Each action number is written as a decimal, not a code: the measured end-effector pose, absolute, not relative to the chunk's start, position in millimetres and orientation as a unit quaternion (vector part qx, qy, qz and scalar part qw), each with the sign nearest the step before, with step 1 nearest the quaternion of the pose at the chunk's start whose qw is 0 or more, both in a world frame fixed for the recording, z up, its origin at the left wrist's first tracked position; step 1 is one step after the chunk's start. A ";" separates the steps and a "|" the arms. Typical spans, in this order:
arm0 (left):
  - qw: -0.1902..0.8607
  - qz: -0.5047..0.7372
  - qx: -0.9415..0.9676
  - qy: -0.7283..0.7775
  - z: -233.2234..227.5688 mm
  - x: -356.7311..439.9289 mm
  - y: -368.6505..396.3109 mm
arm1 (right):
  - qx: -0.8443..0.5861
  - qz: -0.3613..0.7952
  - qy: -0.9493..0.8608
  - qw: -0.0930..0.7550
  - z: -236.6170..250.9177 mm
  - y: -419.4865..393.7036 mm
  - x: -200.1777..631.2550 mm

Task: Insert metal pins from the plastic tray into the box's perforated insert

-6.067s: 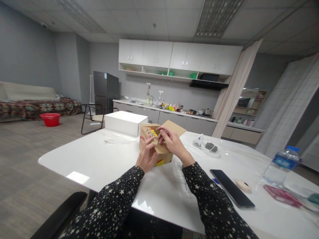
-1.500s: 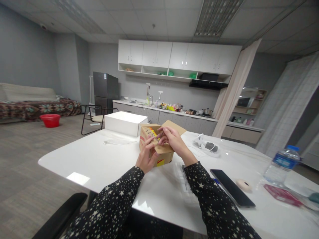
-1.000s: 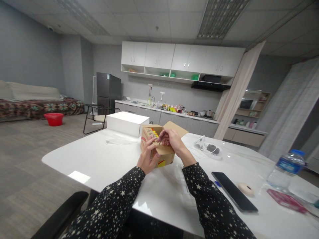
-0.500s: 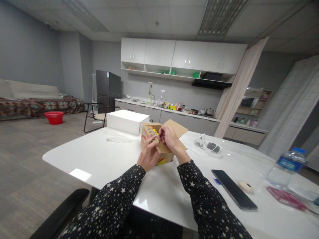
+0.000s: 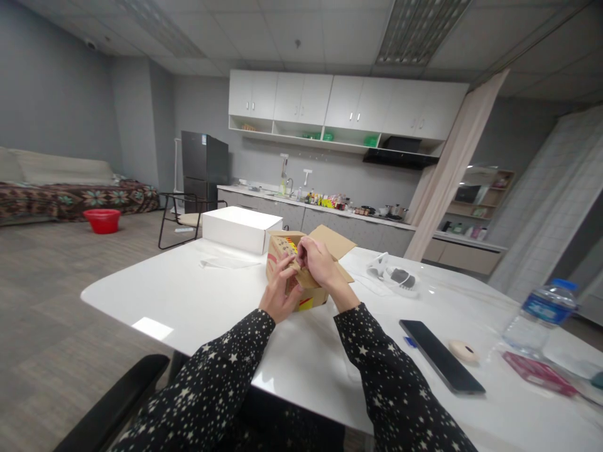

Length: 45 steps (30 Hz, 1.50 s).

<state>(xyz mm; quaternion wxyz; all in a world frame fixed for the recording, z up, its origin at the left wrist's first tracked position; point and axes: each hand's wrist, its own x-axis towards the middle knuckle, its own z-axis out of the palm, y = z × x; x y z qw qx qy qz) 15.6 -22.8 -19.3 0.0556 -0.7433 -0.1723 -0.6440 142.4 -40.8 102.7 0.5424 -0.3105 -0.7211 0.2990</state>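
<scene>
A small brown cardboard box (image 5: 308,297) with red and yellow print stands on the white table (image 5: 198,301), its far flap raised. My left hand (image 5: 279,292) grips the box's near left side, fingers on its top edge. My right hand (image 5: 316,264) is closed over the top of the box at the near flap; in earlier frames it pinches a thin dark tool, which is hidden now.
A white box (image 5: 240,229) sits behind the cardboard one. To the right lie a white device (image 5: 394,278), a black phone (image 5: 440,364), a round beige object (image 5: 464,351), a water bottle (image 5: 541,315) and a red packet (image 5: 539,373). A black chair (image 5: 186,216) stands beyond the table.
My right hand has drawn in closer over the box top, covering the thin tool it pinched. My left hand and the box have stayed put.
</scene>
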 end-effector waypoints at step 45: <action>0.068 -0.638 -0.743 -0.191 -18.3 16.5 -24.7 | -0.327 0.327 -0.715 0.524 103.2 -41.4 148.1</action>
